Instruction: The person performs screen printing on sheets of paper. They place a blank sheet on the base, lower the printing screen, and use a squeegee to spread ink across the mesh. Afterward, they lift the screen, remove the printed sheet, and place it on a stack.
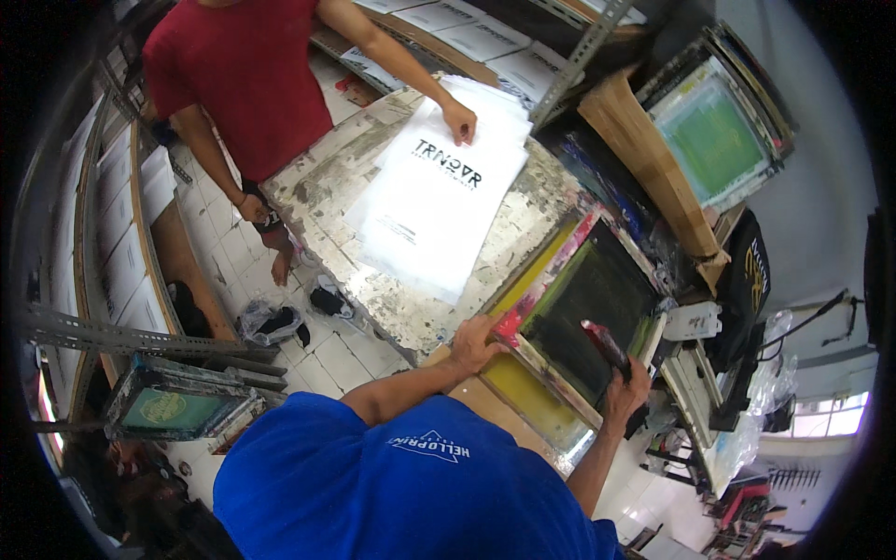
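Two bare hands are at a rectangular, paint-smeared wooden screen frame (588, 308), toward four o'clock in the view. The left hand (474, 345), at the frame's nine o'clock corner, is partly curled on its edge; how firmly, I cannot tell. The right hand (627, 396), at five o'clock, closes around a slim, dark, red-smeared tool (605, 345) pointing to eleven. The frame's wood shows pink-red stains, its mesh black with green margins.

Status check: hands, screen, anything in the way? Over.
Left hand at screen frame corner. Right hand gripping red-and-black tool over dark mesh. Co-worker's hand on white printed stack, apart from frame.
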A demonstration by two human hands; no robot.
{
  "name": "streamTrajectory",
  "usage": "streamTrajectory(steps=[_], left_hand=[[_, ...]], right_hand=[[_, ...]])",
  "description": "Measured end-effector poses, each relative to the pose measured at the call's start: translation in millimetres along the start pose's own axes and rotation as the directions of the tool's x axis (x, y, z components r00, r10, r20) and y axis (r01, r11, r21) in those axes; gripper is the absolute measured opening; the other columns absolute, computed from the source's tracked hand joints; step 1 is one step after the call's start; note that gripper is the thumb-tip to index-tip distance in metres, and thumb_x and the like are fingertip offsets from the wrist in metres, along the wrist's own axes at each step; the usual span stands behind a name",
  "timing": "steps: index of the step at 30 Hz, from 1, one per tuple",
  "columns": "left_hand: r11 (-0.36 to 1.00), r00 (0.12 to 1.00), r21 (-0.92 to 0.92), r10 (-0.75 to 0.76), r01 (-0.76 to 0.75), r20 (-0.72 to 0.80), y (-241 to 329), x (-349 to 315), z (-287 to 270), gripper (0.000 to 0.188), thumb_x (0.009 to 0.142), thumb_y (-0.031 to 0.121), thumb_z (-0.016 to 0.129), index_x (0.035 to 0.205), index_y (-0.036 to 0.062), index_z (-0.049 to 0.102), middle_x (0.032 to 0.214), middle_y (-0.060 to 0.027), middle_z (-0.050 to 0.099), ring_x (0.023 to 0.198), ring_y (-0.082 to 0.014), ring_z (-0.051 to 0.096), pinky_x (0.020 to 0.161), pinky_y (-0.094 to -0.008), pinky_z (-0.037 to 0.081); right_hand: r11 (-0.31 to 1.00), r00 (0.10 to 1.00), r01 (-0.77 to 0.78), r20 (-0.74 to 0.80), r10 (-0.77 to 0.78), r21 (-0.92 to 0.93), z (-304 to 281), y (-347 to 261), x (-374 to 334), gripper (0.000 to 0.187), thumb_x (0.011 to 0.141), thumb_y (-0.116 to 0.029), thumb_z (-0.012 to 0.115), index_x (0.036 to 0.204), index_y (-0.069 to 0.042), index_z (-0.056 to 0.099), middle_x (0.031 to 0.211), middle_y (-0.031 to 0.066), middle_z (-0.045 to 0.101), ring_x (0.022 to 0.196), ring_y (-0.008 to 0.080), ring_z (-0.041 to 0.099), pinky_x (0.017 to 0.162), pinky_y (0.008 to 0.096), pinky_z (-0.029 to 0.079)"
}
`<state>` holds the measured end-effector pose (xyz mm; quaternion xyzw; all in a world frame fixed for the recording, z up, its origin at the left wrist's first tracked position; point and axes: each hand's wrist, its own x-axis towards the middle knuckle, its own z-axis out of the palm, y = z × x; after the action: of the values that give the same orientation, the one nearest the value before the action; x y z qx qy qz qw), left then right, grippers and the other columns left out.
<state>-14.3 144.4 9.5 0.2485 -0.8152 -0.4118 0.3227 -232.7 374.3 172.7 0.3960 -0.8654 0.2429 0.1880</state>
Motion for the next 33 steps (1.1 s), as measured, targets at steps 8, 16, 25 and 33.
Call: streamTrajectory(steps=[8, 16, 25, 33], left_hand=[[0.994, 0.993, 0.05, -0.1, 0.097, 0.059, 5.1, 1.5, -1.8, 0.083, 0.078, 0.041, 0.077, 0.148, 0.0086, 0.048, 0.111, -0.0174, 0.06, 0.104, -0.0391, 0.057, 0.091, -0.0475, 0.042], [0.995, 0.997, 0.082, -0.06, 0.056, 0.043, -1.5, -3.0, -0.6, 0.095, 0.078, 0.054, 0.073, 0.155, 0.0088, 0.039, 0.121, -0.0209, 0.057, 0.108, -0.0425, 0.055, 0.096, -0.0488, 0.042], [0.995, 0.991, 0.063, -0.085, 0.079, 0.099, -8.6, 3.3, 7.1, 0.098, 0.08, 0.06, 0.069, 0.155, 0.0054, 0.038, 0.139, -0.0258, 0.051, 0.121, -0.0471, 0.052, 0.102, -0.0529, 0.041], [0.987, 0.98, 0.019, -0.162, 0.161, 0.111, -21.5, -7.4, 12.8, 0.084, 0.086, 0.044, 0.066, 0.151, -0.0034, 0.04, 0.136, -0.0312, 0.052, 0.116, -0.0483, 0.053, 0.095, -0.0515, 0.042]], right_hand=[[0.998, 0.996, -0.02, 0.086, 0.014, 0.061, 37.5, 42.1, 74.7, 0.045, 0.07, 0.001, 0.071, 0.114, -0.007, 0.068, 0.105, 0.0205, 0.07, 0.098, 0.0423, 0.066, 0.087, 0.0478, 0.051], [0.999, 0.984, 0.029, 0.177, -0.033, 0.025, 103.0, 102.2, 166.7, 0.049, 0.074, -0.004, 0.072, 0.122, -0.012, 0.064, 0.107, 0.0208, 0.07, 0.097, 0.044, 0.067, 0.083, 0.0499, 0.052], [0.991, 0.965, -0.122, 0.226, 0.131, -0.053, 140.0, 141.3, 230.0, 0.051, 0.077, -0.009, 0.074, 0.126, -0.015, 0.067, 0.118, 0.0177, 0.071, 0.108, 0.0398, 0.067, 0.092, 0.0461, 0.053], [0.998, 0.963, -0.054, 0.262, 0.062, -0.038, 170.5, 151.0, 254.2, 0.048, 0.077, -0.013, 0.074, 0.125, -0.014, 0.066, 0.123, 0.012, 0.07, 0.114, 0.035, 0.065, 0.097, 0.0479, 0.048]])
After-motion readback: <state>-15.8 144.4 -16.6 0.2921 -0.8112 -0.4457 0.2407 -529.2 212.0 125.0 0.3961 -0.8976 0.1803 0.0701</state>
